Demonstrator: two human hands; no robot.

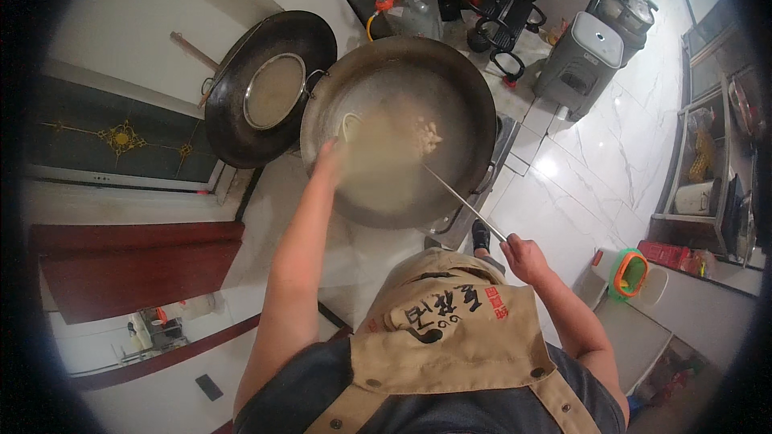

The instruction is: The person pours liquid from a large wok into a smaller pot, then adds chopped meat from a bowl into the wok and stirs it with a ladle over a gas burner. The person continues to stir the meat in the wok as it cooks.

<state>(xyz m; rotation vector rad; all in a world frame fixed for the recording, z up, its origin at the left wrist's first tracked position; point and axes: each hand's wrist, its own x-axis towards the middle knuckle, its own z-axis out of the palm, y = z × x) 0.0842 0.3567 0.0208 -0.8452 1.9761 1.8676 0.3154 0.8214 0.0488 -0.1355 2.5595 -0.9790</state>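
Note:
A large, deep metal wok (pixel 464 90) stands in front of me, with a small heap of pale food pieces (pixel 429 137) in it. My right hand (pixel 526 258) grips a long thin metal utensil handle (pixel 467 205) that slants down into the wok; its far end is hidden in blur. At the wok's left rim is my left hand (pixel 329 164), blurred, its fingers beside a pale curved loop (pixel 350 125). A broad beige blur covers the wok's middle, and whether that hand holds something there is unclear.
Left of the wok, a second dark wok (pixel 226 132) holds a round metal-rimmed strainer (pixel 274 91). Gas cylinders (pixel 416 12) and a black rack (pixel 500 12) stand beyond. A grey lidded bin (pixel 579 66) is at the right, over white tiled floor (pixel 594 169). The stove edge (pixel 509 138) shows beside the wok.

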